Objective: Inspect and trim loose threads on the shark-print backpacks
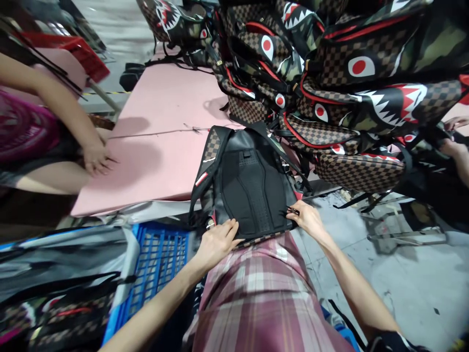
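Note:
A black backpack (252, 190) with checkered sides lies with its padded back panel and shoulder straps facing up, between the pink table and my lap. My left hand (219, 240) rests on its lower left corner, fingers bent over the edge near a small metal piece. At the lower right corner my right hand (307, 218) pinches a small dark tool, perhaps snips or scissors, beside the bag's edge.
Checkered shark-face backpacks (361, 67) are piled on the right of the pink table (172, 98). A blue crate (157, 254) stands at lower left. Another person's hand (95, 155) rests on the table's left; more hands show at far right.

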